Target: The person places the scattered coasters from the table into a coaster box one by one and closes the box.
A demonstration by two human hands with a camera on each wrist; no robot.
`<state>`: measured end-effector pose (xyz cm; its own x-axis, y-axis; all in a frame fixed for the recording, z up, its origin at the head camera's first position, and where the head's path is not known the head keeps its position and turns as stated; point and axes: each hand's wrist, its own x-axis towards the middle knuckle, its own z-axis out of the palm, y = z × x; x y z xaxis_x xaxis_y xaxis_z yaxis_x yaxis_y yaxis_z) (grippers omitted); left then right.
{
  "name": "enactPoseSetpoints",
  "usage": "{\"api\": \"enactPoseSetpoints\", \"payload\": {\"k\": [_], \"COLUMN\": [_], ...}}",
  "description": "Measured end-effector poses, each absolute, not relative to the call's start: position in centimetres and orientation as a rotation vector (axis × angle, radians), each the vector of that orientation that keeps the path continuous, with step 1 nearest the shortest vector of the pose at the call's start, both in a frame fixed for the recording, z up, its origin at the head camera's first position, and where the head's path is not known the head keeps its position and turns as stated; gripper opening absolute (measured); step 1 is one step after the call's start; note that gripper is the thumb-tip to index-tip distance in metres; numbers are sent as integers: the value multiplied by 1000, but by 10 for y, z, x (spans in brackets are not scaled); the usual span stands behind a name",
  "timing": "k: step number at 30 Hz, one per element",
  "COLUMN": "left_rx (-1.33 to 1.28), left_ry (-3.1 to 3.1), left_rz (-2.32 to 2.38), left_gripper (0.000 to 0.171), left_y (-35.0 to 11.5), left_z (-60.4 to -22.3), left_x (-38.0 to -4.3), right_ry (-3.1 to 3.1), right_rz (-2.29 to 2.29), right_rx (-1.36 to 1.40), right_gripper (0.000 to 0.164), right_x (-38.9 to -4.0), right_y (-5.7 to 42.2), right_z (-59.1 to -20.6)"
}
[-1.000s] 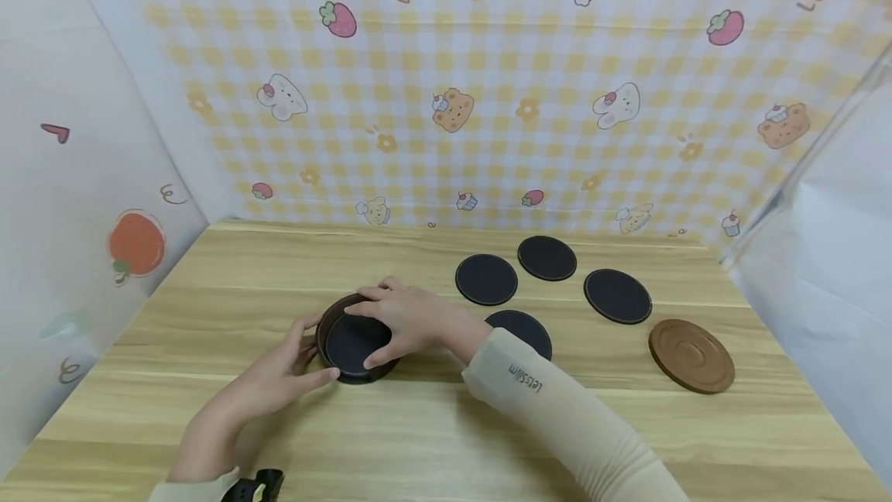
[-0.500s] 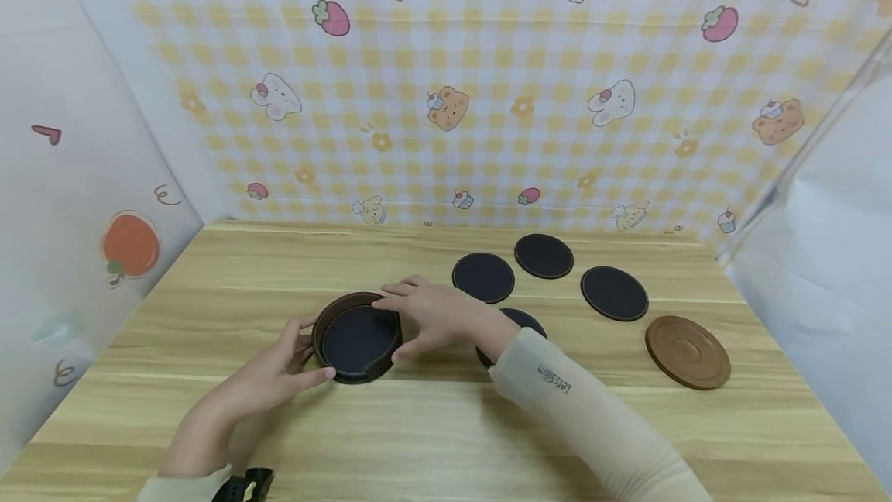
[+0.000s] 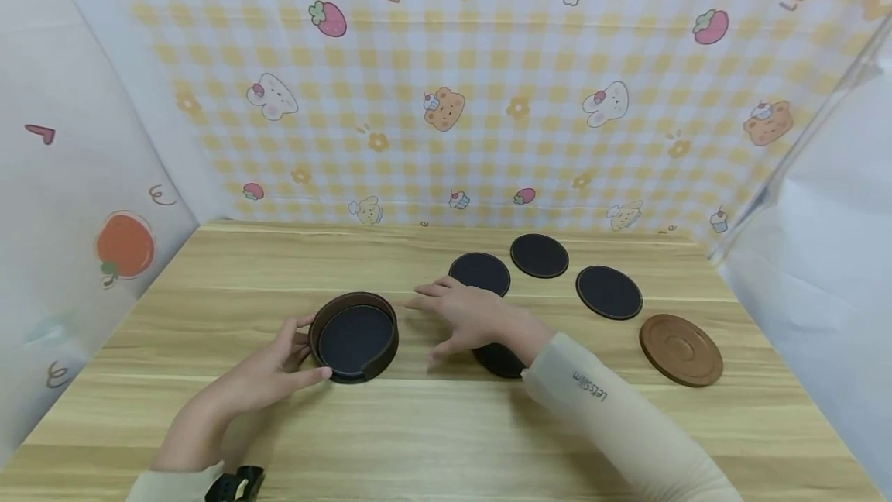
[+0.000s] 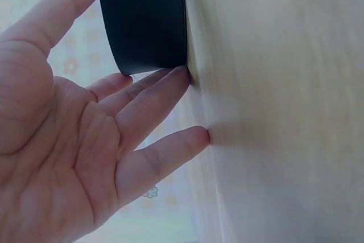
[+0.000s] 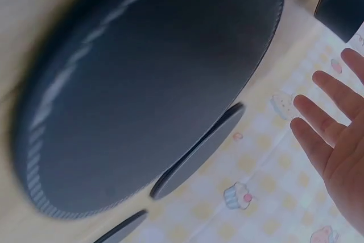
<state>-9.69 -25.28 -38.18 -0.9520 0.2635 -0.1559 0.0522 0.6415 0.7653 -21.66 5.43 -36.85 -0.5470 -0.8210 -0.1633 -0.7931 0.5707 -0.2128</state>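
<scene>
A round dark coaster holder (image 3: 320,329) stands on the table left of centre, with a black coaster (image 3: 357,338) lying inside it. My left hand (image 3: 254,382) holds the holder's left side, thumb at the front rim and fingers along the outer wall; the left wrist view shows the fingertips against the black wall (image 4: 145,24). My right hand (image 3: 477,324), fingers spread and holding nothing, is over the table to the holder's right. Under its wrist lies a black coaster (image 3: 498,361), partly hidden by the hand; its stitched edge fills much of the right wrist view.
Behind the right hand lie more black coasters: one at the back left (image 3: 481,273), one at the far back (image 3: 540,256) and one further right (image 3: 609,292). A round brown wooden lid-like disc (image 3: 681,349) lies at the right. A checkered cloth (image 3: 390,169) hangs behind the table.
My right hand has come away from the inside of the holder and moved right, toward the nearest loose coaster. My left hand stays at the holder. The head view shifts slightly.
</scene>
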Motion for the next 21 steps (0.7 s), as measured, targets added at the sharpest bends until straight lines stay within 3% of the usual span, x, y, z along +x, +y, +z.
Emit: {"api": "enactPoseSetpoints", "payload": {"k": [21], "left_rx": [228], "left_ry": [2617], "left_rz": [1187], "left_gripper": [86], "left_y": [-253], "left_z": [-382], "left_x": [-98], "right_ry": [2568], "right_rz": [-216], "right_rx": [-1287], "right_gripper": [84], "right_x": [-216], "right_y": [127], "right_z": [-380]}}
